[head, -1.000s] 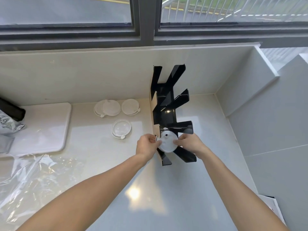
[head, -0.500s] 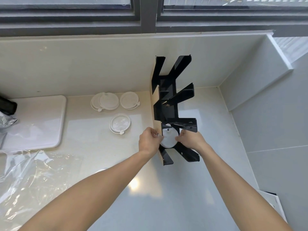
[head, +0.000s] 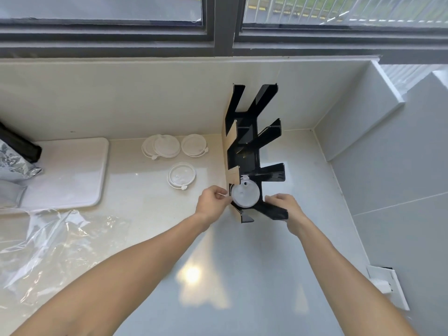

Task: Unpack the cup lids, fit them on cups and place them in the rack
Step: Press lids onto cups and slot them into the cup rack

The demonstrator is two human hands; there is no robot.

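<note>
A black cup rack (head: pixel 252 151) with slanted arms stands on the counter against the back wall. A white lidded cup (head: pixel 244 194) sits in its lowest slot, lid facing me. My left hand (head: pixel 213 202) is at the rack's left side, fingertips pinched at the cup's left rim. My right hand (head: pixel 283 207) is just right of the cup and apart from it, fingers spread behind the rack's bottom arm. Loose white lids lie left of the rack: an overlapping pair (head: pixel 161 146), one beside it (head: pixel 194 145) and one nearer (head: pixel 181 175).
A white tray (head: pixel 65 173) lies at the left with a foil bag (head: pixel 12 161) at its edge. Crumpled clear plastic wrap (head: pixel 48 243) covers the near left counter. A white fixture (head: pixel 388 287) sticks out at the lower right. Walls close in behind and to the right.
The lidded cup has gone from between both hands into the rack's lowest slot. My right hand has let go and drawn back to the right.
</note>
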